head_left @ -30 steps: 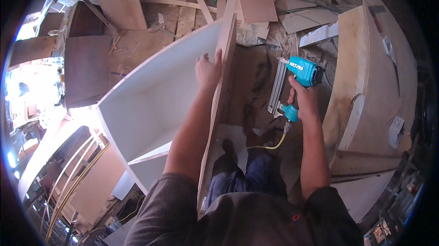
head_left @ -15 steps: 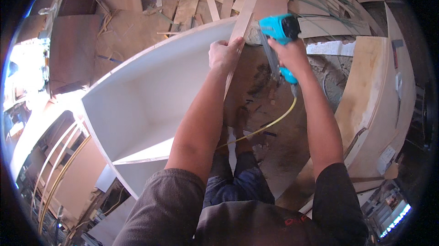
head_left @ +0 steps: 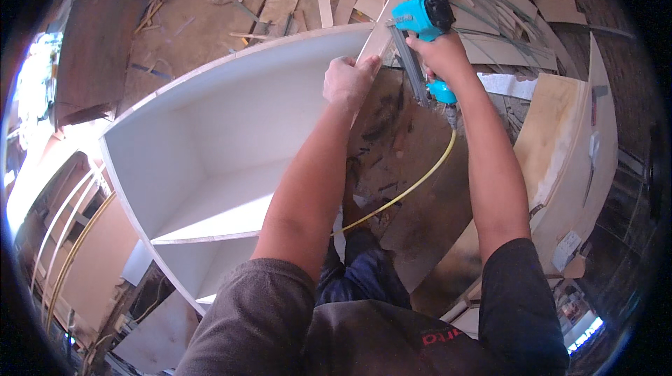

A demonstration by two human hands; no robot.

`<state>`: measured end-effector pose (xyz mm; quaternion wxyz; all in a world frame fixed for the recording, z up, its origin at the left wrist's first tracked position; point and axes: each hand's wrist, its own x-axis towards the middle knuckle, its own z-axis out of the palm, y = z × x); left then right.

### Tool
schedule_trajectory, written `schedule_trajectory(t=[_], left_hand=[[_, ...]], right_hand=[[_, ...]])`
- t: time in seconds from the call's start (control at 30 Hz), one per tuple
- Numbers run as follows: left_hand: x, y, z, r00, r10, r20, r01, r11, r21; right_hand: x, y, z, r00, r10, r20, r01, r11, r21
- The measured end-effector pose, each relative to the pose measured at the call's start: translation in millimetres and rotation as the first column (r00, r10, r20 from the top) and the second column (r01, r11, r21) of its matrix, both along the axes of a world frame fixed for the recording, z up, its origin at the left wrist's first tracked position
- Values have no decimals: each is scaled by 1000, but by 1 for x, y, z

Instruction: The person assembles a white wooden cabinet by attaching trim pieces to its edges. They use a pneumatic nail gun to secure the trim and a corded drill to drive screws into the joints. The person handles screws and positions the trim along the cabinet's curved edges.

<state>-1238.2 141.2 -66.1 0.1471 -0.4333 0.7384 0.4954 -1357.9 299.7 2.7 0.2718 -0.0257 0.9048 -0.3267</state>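
Head view: left hand [head_left: 348,81] gripping top edge of white cabinet [head_left: 210,145], fingers curled over panel. Right hand [head_left: 439,54] wrapping closed around blue nail gun [head_left: 420,19], nose pressing at corner just beside left hand. Fastening step seemingly underway; next shot needing steady alignment, fingers staying clear.

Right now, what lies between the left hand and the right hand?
In the head view, only the thin wooden panel edge separates left hand from right hand holding the blue nail gun.

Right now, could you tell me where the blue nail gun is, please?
In the head view, upper right of centre: the right hand holds the blue nail gun at the white cabinet's top edge, just right of the left hand.
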Motion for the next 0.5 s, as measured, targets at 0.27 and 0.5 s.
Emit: schedule_trajectory(t=[0.27,0.5], left_hand=[[2,4,-9,999,-34,-30,32,998,-62],[2,10,-4,989,-145,-7,140,970,-199]], right_hand=[[0,23,16,966,-240,91,251,958,-136],[5,13,9,996,-84,35,86,992,-89]])
